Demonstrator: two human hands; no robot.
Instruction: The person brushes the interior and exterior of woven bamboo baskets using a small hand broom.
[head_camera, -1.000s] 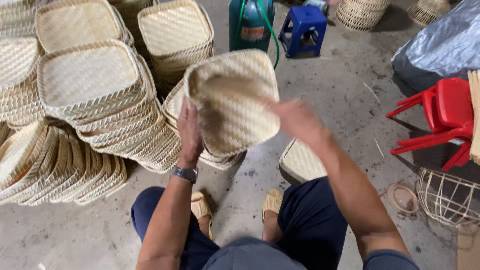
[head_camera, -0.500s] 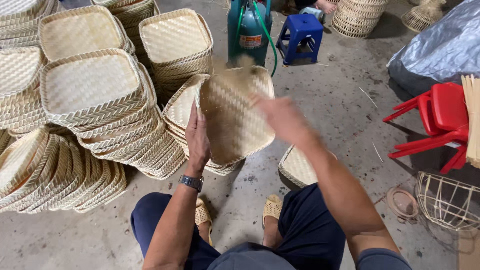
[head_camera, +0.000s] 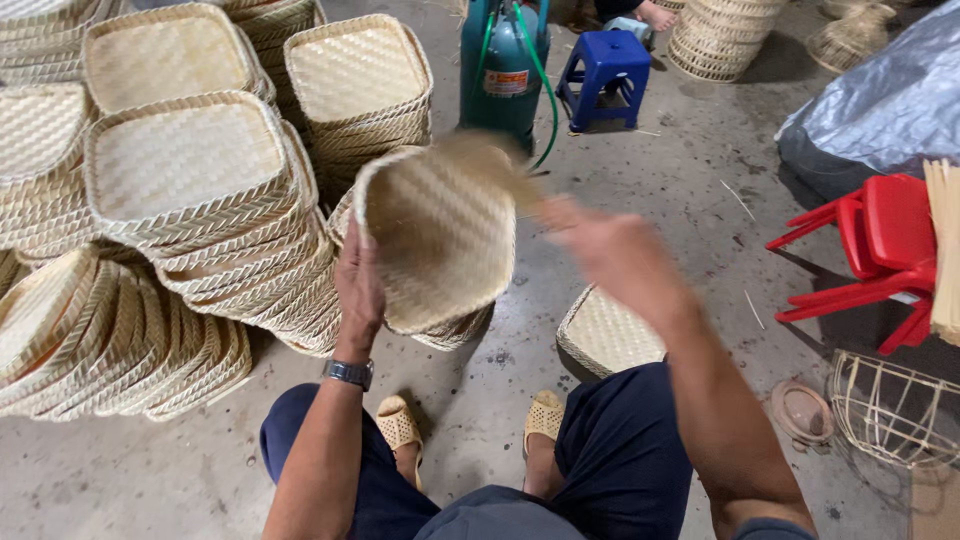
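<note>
- While it is tilted almost on edge above the concrete floor (head_camera: 690, 190), the woven bamboo tray (head_camera: 440, 235) sits in front of the seated person's knees, its hollow side turned toward the camera.
- The left hand (head_camera: 358, 290) grips the tray's lower left rim, fingers wrapped behind it and thumb on the near side; a wristwatch (head_camera: 348, 373) shows on that wrist.
- The right hand (head_camera: 610, 255) is just right of the tray, blurred, so I cannot tell whether its fingers are spread or curled, nor whether it touches the rim.
- Directly behind and below the tray stands a low stack of similar trays (head_camera: 455, 328).
- Left of the tray rise taller stacks of trays (head_camera: 190, 170), with a leaning row of them (head_camera: 110, 340) lower left.
- Right of the tray and below it, a single flat tray (head_camera: 605, 330) lies on the floor near the person's right knee.
- Beyond the tray stand a green gas cylinder (head_camera: 503, 65) and a blue stool (head_camera: 605, 75).
- Far right of the tray are a red plastic chair (head_camera: 880, 250) and a wire frame basket (head_camera: 890, 405).
</note>
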